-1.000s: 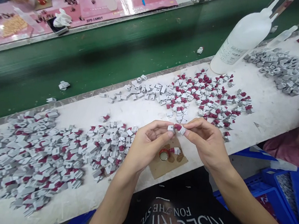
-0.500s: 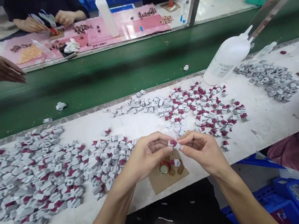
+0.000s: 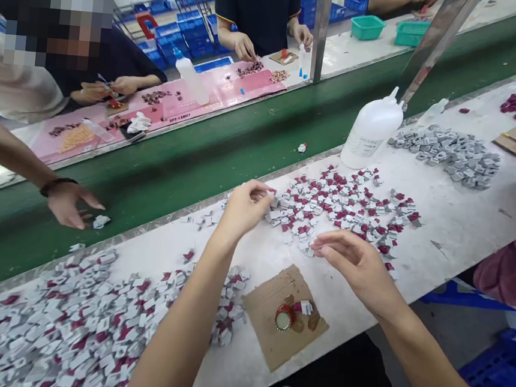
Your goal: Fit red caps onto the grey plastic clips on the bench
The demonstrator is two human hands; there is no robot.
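Left hand [image 3: 243,207] extended, fingers [image 3: 265,189] pinched

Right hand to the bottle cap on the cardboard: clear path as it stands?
Probably yes. The right hand hovers open over the table edge, just up and right of the bottle cap on the cardboard. Nothing lies between them; only a small grey-and-red piece sits beside the cap.

The left hand [image 3: 244,207] covers whatever its fingertips pinch; the grey-and-red pile [image 3: 47,331] runs off the left edge.
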